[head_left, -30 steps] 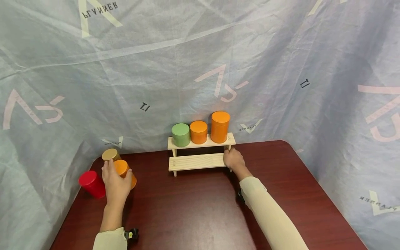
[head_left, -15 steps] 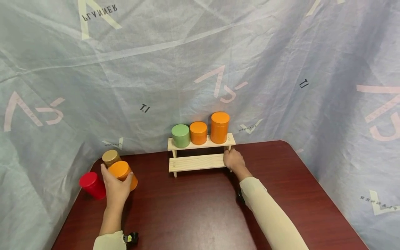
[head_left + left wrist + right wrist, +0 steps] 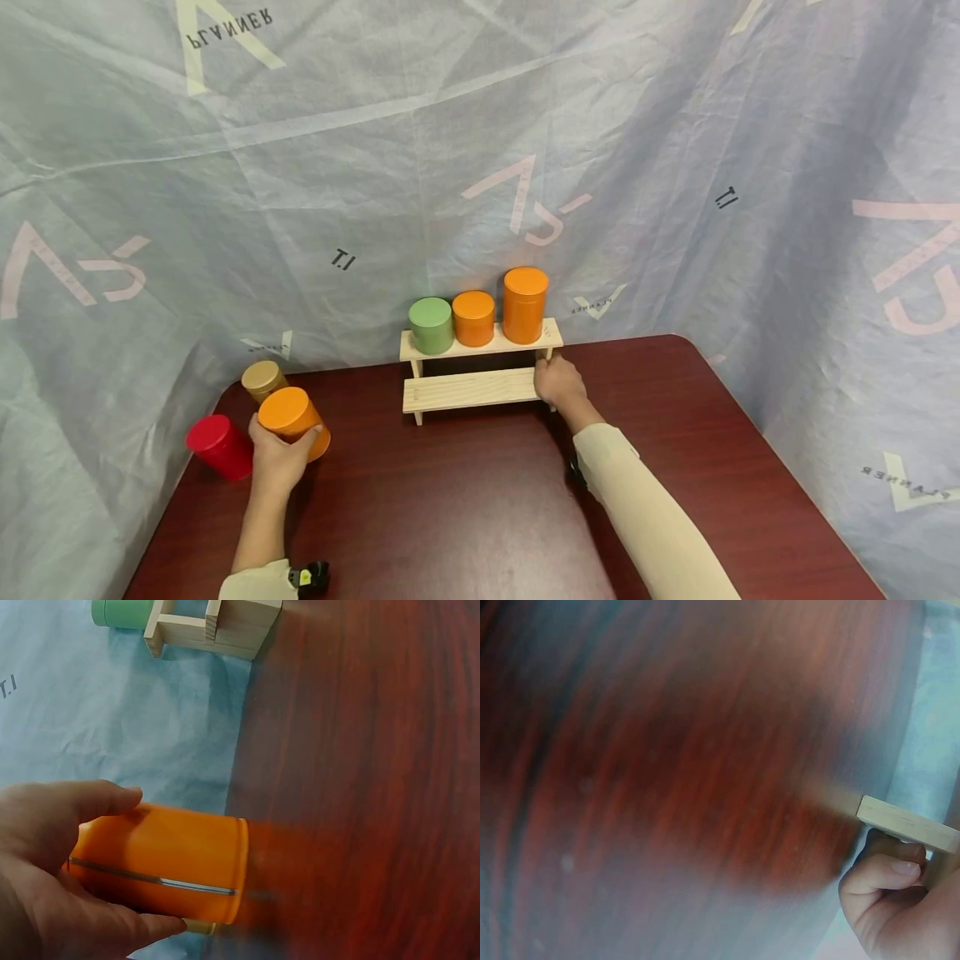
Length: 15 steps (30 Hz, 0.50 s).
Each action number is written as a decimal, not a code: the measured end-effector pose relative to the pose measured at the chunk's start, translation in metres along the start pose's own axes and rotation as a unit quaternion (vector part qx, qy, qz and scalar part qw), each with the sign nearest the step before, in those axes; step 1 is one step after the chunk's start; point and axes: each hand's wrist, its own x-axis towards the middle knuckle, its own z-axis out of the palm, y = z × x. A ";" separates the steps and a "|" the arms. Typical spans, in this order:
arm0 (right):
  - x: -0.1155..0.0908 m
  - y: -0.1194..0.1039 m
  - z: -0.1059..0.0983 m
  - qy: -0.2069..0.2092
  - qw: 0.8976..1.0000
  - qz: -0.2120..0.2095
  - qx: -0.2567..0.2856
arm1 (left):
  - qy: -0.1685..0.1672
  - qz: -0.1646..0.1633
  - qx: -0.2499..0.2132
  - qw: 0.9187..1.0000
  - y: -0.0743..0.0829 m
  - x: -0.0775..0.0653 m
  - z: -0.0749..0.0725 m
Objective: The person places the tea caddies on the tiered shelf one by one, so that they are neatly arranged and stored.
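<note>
Gripping an orange canister (image 3: 288, 408) with the left hand (image 3: 279, 461) and a wooden rack (image 3: 472, 391) with the right hand (image 3: 560, 382).
The left hand's thumb and fingers curve round the canister above the dark red worktop (image 3: 420, 500); a red tin (image 3: 221, 447) is just to that hand's left, a gold tin (image 3: 263, 380) beyond its fingers. The right hand's fingers curl about the rack's right end; farther beyond, on the upper shelf, stand a tall orange tin (image 3: 522, 307), a short orange tin (image 3: 473, 319) and a green tin (image 3: 432, 327).
</note>
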 end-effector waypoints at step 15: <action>-0.003 -0.002 -0.001 0.005 1.000 -0.004 -0.004 | -0.003 0.001 0.033 0.999 -0.003 -0.002 -0.002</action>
